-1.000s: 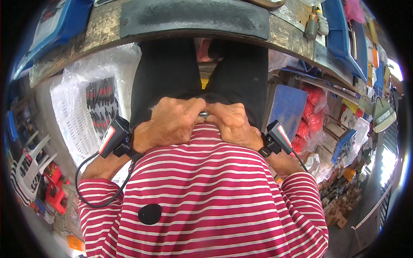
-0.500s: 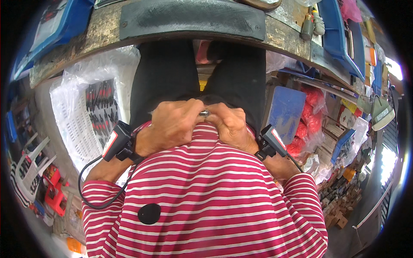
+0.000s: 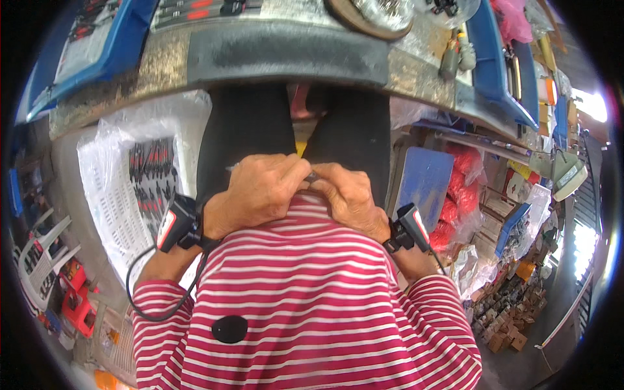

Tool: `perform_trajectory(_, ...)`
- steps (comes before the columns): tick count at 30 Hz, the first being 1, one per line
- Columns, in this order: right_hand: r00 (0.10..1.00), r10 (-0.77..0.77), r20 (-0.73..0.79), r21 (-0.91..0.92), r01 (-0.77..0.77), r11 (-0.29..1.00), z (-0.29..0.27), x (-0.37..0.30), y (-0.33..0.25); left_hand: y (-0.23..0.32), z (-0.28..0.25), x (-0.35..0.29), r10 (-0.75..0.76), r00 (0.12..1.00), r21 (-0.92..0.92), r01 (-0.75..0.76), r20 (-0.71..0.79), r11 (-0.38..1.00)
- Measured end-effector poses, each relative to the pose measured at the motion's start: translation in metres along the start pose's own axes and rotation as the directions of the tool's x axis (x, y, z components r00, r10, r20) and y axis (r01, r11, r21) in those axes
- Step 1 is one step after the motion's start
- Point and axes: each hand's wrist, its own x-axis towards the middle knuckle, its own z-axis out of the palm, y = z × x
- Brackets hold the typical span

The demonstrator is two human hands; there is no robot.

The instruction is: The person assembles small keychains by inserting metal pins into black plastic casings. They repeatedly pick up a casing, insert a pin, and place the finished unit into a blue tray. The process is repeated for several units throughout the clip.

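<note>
Left hand (image 3: 257,192): fingers curled together, pinched on one end of a small grey metal piece (image 3: 312,176); knuckles up, pressed against the shirt's lower edge.
Right hand (image 3: 348,195): fingers bent and closed on the same piece from the other side; fingertips touch those of the left hand.
Metal piece: between the two hands, just above the striped shirt (image 3: 305,292), over the lap; mostly hidden, kind cannot be told.
Wrists: a black and red device strapped on each, left (image 3: 177,224) and right (image 3: 408,227); a black cable (image 3: 146,292) loops down from the left one.
Legs (image 3: 247,136): dark trousers, under the bench edge.
Bench (image 3: 286,55): grey, worn, straight ahead; blue trays (image 3: 497,71) on it.
Left side: clear bags of small tools (image 3: 140,179) on cards.
Right side: blue board (image 3: 422,182), red bags (image 3: 455,214) just beside it.
</note>
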Motion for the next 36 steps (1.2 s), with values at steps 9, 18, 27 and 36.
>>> perform_trajectory(9, 0.989, -0.116, -0.096, -0.195, 0.096, 0.976, -0.069, 0.058, -0.028, -0.001, -0.029, 0.051, -0.057, 0.983, -0.072, 0.045, -0.174, 0.996)
perform_trajectory(18, 0.882, -0.258, -0.395, -0.498, 0.03, 0.867, -0.115, 0.147, -0.006, 0.004, -0.047, 0.073, -0.204, 0.944, -0.134, 0.174, -0.259, 0.976)
perform_trajectory(27, 0.947, -0.284, -0.151, -0.802, 0.05, 0.595, -0.123, 0.173, 0.006, 0.007, -0.049, 0.077, -0.289, 0.926, -0.189, 0.248, -0.242, 0.95)
perform_trajectory(36, 0.954, -0.298, -0.038, -0.866, 0.118, 0.487, -0.12, 0.181, 0.009, 0.009, -0.052, 0.081, -0.415, 0.889, -0.326, 0.341, -0.193, 0.882)
